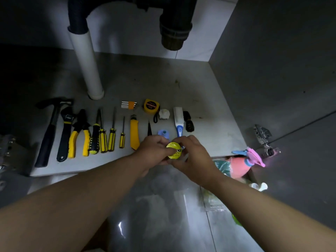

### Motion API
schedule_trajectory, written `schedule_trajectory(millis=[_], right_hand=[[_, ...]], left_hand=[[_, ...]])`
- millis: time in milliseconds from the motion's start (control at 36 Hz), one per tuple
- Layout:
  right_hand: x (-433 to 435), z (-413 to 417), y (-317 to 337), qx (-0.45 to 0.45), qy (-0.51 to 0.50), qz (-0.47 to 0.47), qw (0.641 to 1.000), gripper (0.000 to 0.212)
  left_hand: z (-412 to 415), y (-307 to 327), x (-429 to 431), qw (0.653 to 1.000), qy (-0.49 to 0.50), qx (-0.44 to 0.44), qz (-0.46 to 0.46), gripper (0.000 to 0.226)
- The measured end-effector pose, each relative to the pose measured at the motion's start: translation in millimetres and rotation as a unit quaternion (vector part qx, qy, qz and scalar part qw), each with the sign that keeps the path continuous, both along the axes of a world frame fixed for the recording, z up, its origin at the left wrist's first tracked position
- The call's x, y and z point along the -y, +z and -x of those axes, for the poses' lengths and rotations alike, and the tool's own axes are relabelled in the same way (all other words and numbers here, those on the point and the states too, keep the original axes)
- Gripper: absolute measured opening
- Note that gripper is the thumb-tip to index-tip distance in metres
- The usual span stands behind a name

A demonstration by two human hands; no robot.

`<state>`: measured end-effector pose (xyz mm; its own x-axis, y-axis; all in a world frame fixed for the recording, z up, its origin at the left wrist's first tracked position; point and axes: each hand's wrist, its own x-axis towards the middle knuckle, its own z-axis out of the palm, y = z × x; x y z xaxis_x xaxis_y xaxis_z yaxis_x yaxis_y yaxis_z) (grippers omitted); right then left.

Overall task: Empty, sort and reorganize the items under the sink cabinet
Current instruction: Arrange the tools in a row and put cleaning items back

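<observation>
While the row of tools lies at ten o'clock on the cabinet floor, your left hand and right hand both pinch one small yellow disc.

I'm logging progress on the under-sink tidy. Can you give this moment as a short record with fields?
held: yellow round item, gripped by left hand and right hand together
tool row: hammer, wrench, pliers, screwdrivers, yellow knife, side by side on cabinet floor
behind row: tape measure
right of hands: pink spray bottle
</observation>
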<state>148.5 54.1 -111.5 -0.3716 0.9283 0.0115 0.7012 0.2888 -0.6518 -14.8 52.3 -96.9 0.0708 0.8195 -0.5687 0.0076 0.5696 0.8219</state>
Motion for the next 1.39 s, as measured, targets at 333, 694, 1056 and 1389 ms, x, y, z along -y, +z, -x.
schedule_trajectory(millis=[333, 694, 1056, 1389], right_hand=[[-18.5, -35.2, -23.5, 0.048, -0.23, 0.019, 0.972, 0.037], [-42.0, -24.0, -42.5, 0.108, -0.197, 0.063, 0.972, 0.048], [5.3, -123.3, 17.3, 0.254, -0.026, 0.081, 0.964, 0.021], [87.4, -209.4, 41.8, 0.462, -0.217, 0.198, 0.837, 0.048]], left_hand=[[2.7, -9.6, 4.3, 0.994, 0.015, -0.106, -0.026, 0.011], [10.7, -19.2, 11.6, 0.983, -0.117, -0.141, -0.013, 0.014], [-24.4, -9.4, 24.8, 0.86, -0.399, -0.28, -0.153, 0.02], [-89.1, 62.3, 31.2, 0.703, -0.586, -0.357, -0.186, 0.03]])
